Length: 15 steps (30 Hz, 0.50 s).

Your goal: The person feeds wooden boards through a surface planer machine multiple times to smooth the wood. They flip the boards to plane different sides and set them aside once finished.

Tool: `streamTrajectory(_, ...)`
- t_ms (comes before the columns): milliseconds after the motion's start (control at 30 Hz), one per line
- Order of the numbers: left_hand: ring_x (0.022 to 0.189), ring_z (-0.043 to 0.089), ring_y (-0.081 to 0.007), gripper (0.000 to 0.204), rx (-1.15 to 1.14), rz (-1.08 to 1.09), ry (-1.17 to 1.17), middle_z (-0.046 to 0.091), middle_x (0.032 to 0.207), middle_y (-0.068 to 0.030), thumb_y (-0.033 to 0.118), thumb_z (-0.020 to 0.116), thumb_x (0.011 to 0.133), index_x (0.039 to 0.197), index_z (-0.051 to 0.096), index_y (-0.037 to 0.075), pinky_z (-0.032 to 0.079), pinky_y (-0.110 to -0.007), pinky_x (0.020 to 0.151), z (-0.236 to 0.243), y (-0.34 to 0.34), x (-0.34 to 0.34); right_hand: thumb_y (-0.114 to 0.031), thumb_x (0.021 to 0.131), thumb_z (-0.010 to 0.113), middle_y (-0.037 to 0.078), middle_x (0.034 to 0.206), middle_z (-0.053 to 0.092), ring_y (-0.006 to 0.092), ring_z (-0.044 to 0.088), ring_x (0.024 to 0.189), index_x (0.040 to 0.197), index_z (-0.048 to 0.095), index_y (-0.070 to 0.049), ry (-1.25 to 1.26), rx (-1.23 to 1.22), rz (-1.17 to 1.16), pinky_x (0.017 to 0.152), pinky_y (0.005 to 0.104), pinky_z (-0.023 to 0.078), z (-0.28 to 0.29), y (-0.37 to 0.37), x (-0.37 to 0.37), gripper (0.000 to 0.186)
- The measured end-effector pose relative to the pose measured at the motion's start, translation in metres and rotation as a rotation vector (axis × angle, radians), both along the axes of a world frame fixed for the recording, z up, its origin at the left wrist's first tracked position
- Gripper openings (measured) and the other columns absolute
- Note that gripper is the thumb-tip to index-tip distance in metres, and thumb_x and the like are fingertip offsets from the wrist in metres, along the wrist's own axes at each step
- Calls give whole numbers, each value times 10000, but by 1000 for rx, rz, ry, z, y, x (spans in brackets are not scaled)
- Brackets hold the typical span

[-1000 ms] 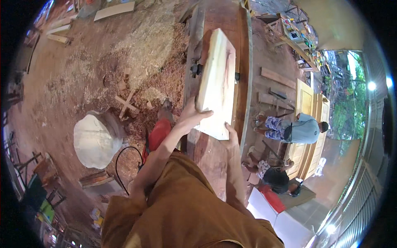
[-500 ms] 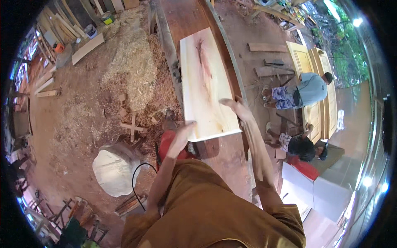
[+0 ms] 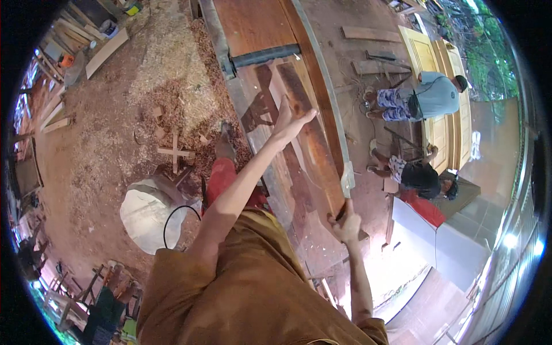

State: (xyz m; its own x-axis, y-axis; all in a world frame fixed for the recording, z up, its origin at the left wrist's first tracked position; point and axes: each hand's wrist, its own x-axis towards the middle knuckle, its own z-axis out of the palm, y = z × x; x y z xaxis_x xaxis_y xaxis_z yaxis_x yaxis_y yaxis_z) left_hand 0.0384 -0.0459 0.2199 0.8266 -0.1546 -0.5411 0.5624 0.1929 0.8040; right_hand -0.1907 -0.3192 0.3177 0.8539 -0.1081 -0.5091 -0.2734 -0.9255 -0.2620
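Observation:
A wooden board (image 3: pixel 319 156) stands on its long edge, a dark brown rough edge facing up and part of a pale side showing to its left. My left hand (image 3: pixel 289 122) grips it near the far part, thumb across the top edge and fingers against the left side. At the near end, my right hand (image 3: pixel 347 224) is closed around the board's corner. Under the board lies a long, narrow reddish-brown bench-like machine bed (image 3: pixel 253 26), crossed by a dark bar (image 3: pixel 265 55) just beyond the board's far end.
A raised rail (image 3: pixel 322 86) runs along the bed's right side. Wood shavings (image 3: pixel 167 52) cover the ground to the left, with a wooden cross-shaped piece (image 3: pixel 175 152) and a pale stump-like block (image 3: pixel 150 215). Two people (image 3: pixel 440 98) work beside panelled yellow wooden doors (image 3: pixel 440 129) at the right.
The board has turned from lying broad pale face up to standing on edge, and has come nearer. My left hand has moved forward and right; my right hand has drawn back to the near end.

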Motion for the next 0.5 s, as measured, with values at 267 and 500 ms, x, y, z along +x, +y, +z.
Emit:
streamTrajectory(267,1634,39,-323,1337,171,-5,-114,-49,1774,-154,272,882,861,1681,-174,221,162,-519,1323,-61,-31,-22,-318,803,860,321,973,695,538,674,940,1408,447,8,-27,106,-14,779,567,551,-72,-9,-14,802)
streamTrajectory(500,1388,549,-368,1314,160,40,-79,95,1765,-188,265,912,813,1707,-52,296,610,-505,954,-78,-12,6,-307,759,880,294,1017,703,504,695,886,1425,456,-10,-199,69,65,760,551,556,-107,0,-7,843)
